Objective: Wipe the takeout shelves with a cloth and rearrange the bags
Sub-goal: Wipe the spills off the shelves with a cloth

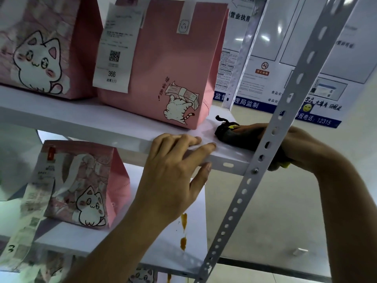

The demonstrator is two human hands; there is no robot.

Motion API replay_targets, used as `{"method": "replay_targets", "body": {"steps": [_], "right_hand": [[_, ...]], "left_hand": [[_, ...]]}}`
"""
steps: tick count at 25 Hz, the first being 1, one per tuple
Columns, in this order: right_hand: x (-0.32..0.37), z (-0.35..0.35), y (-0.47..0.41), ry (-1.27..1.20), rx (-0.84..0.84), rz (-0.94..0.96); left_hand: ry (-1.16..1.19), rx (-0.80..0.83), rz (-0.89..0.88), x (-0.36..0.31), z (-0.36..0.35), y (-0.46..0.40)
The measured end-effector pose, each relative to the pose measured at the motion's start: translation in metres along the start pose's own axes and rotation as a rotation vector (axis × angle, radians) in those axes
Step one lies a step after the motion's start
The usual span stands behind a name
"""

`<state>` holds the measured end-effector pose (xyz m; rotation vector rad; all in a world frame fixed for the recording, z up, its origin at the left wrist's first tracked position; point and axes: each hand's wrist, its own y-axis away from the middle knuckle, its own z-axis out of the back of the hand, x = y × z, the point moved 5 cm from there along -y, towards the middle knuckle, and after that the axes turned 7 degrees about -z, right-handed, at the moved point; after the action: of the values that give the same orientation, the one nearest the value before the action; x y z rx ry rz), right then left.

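My right hand (302,144) is curled round a bunched dark cloth (234,134), pressing it on the upper shelf (102,123) at the 3 o'clock end, partly behind the perforated upright (271,139). My left hand (175,170) lies spread, fingers straight on the shelf's front lip, thumb under the edge. The pink cat bag (163,64) stands just beside the cloth at 10 o'clock, a receipt (116,48) hanging from its top; a second bag (40,43) stands at 9 o'clock. I judge these bags light, soft-walled and easily crushed: grip at the folded top or support the base. On the lower shelf (195,231), orange drips (183,231) lie at 6 o'clock, beside a third bag (87,186).
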<state>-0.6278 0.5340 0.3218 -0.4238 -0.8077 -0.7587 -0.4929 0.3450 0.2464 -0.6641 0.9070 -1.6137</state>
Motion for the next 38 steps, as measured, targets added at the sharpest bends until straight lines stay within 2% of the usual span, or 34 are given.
{"method": "replay_targets", "body": {"steps": [3, 6, 9, 14, 16, 19, 22, 24, 25, 30, 38], "right_hand": [[-0.001, 0.003, -0.029, 0.064, -0.022, -0.016], [-0.015, 0.016, -0.082, 0.179, -0.209, -0.158], [-0.024, 0.020, -0.129, 0.255, -0.235, -0.276], [-0.040, 0.027, -0.164, 0.312, -0.354, -0.293], [-0.042, 0.025, -0.161, 0.330, -0.350, -0.275], [-0.032, 0.020, -0.133, 0.287, -0.320, -0.152], [-0.021, 0.008, -0.080, 0.079, -0.204, -0.059], [-0.010, -0.001, -0.041, 0.008, -0.069, 0.076], [-0.007, -0.001, -0.024, 0.004, -0.057, 0.101], [-0.018, -0.001, 0.010, -0.074, -0.188, -0.004], [-0.068, -0.024, 0.058, -0.398, -0.508, 0.094]], "left_hand": [[-0.004, -0.018, -0.002, 0.000, -0.001, 0.000], [-0.009, -0.033, -0.011, -0.001, -0.001, 0.000], [-0.009, -0.027, -0.012, 0.000, -0.002, 0.000], [-0.025, -0.007, -0.009, 0.000, -0.001, -0.001], [-0.030, 0.009, -0.010, -0.001, 0.001, -0.001], [-0.046, 0.026, -0.013, -0.002, 0.003, -0.001], [-0.048, 0.034, -0.015, -0.004, 0.005, -0.003], [-0.052, 0.041, -0.017, -0.004, 0.006, -0.004], [-0.053, 0.049, -0.014, -0.005, 0.006, -0.003], [-0.074, 0.084, -0.010, -0.009, 0.006, -0.003], [-0.096, 0.027, 0.027, -0.027, 0.014, 0.025]]}}
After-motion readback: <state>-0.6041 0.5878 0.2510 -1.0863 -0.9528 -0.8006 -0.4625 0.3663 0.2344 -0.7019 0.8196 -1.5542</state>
